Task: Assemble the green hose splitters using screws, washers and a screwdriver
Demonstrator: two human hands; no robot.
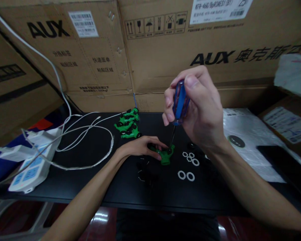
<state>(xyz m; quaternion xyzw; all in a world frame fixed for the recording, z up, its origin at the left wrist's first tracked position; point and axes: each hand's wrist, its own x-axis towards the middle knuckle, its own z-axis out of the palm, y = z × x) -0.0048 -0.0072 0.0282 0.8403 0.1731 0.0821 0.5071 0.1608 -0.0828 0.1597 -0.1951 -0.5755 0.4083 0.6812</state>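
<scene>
My right hand [200, 107] is wrapped round the blue handle of a screwdriver [180, 103], held upright with its shaft pointing down. The tip meets a green branched fitting [166, 159] on the black table. My left hand [146, 147] pinches this fitting from the left, thumb and fingers closed on it and covering part of it. To the right lie several white ring washers [190, 176]. Small black parts [146, 175], hard to make out against the table, lie in front of my left hand. More green fittings [130, 125] with black ends are grouped farther back.
Large cardboard boxes [163, 67] wall off the back of the black table [90, 185]. A white power strip [37, 164] with plugs and looping white cables [85, 167] occupies the left. At right are a clear plastic bag [251, 147] and a dark phone-like slab [283, 164].
</scene>
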